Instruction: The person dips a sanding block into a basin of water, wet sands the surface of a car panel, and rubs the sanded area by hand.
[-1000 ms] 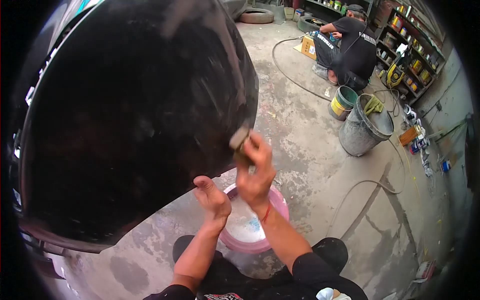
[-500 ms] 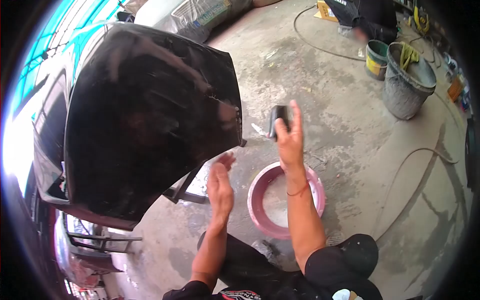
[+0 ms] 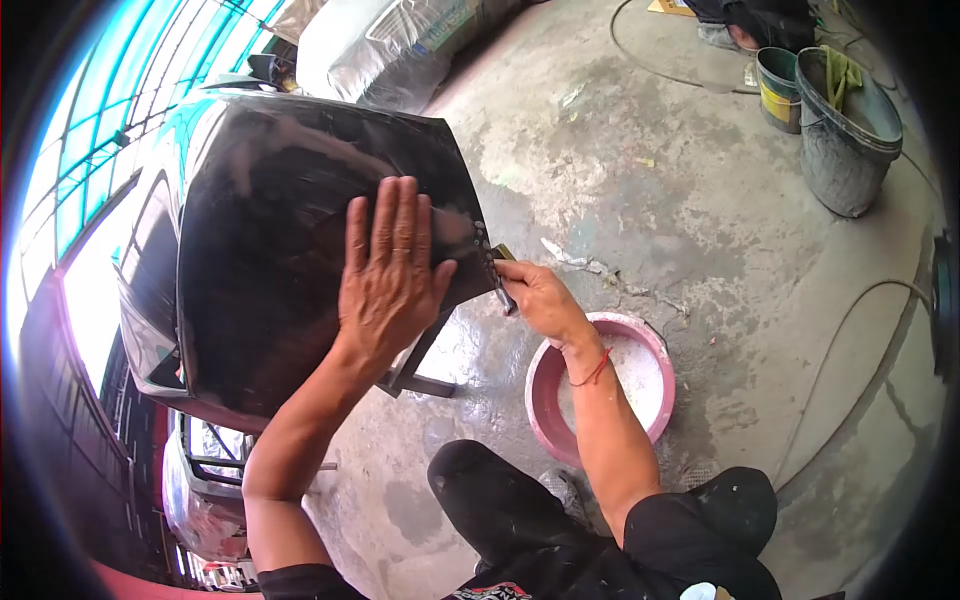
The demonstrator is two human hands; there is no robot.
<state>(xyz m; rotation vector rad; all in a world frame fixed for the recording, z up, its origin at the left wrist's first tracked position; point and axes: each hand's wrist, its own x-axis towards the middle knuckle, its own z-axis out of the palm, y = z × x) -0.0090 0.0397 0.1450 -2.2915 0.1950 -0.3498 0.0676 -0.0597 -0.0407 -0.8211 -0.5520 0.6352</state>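
Note:
A large black car panel point(image 3: 270, 260) with dull, scuffed patches fills the left centre. My left hand point(image 3: 390, 275) lies flat on its surface, fingers stretched upward and the thumb out to the right. At the panel's right edge my right hand point(image 3: 535, 295) is closed round a small dark block point(image 3: 504, 254), mostly hidden by the fingers. A red string circles my right wrist. Below that hand a pink basin point(image 3: 543, 400) with whitish liquid stands on the floor.
At the upper right stand a grey bucket point(image 3: 845, 175) with a yellow-green cloth and a smaller green bucket point(image 3: 778, 100). Behind them another person's legs point(image 3: 770, 22) show. A hose point(image 3: 820, 370) runs over the floor at right. A plastic-wrapped object point(image 3: 400, 50) lies beyond the panel.
My left hand has moved up from below the panel onto its face. My right hand, still with the block, has come left and down to the panel's edge. The view has shifted left.

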